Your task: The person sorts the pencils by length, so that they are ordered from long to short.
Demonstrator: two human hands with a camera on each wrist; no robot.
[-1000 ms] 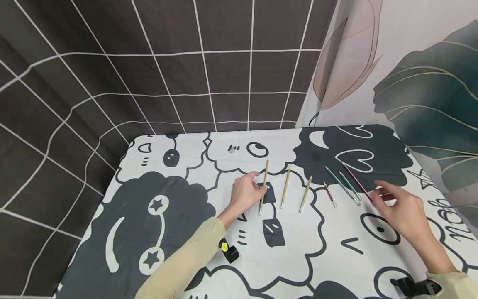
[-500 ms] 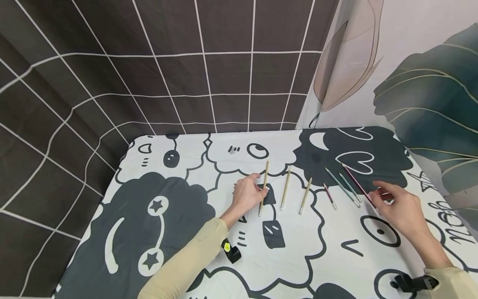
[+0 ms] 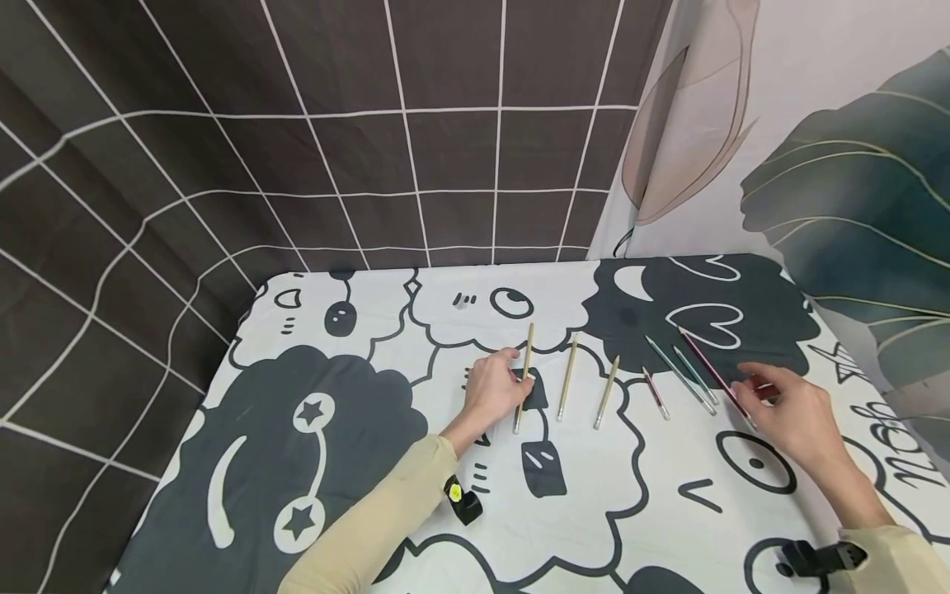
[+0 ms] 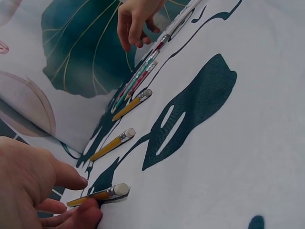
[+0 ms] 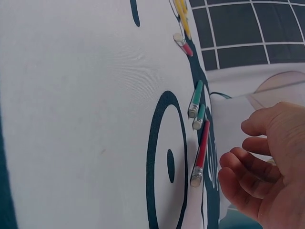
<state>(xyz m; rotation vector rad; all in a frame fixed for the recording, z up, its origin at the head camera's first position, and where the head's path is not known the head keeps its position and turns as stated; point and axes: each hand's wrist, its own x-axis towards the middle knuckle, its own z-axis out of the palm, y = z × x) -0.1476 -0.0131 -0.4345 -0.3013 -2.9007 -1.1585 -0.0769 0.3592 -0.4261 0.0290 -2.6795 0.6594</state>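
A row of eraser-tipped pencils lies on the patterned cloth in the head view. At its left end, my left hand (image 3: 496,384) touches a yellow pencil (image 3: 529,346); a fingertip overlaps it in the left wrist view, while another finger stands apart above it. Two more yellow pencils follow, a middle one (image 3: 567,375) and a shorter one (image 3: 607,392). Beyond them lie a short red pencil (image 3: 656,393) and two green pencils (image 3: 679,374). My right hand (image 3: 790,412), fingers loosely bent, is beside the long dark red pencil (image 5: 202,148), which lies apart from its fingers in the right wrist view.
Black-and-white cartoon cloth (image 3: 594,528) covers the table. A dark grid-patterned curtain (image 3: 334,148) hangs behind and to the left. A pale leaf-print cloth (image 3: 846,206) hangs at the right. Both wrists wear small black cameras (image 3: 463,502).
The right hand has drawn slightly toward the left and the end of the long dark red pencil, which has straightened a little. The left hand stays almost still at the leftmost yellow pencil.
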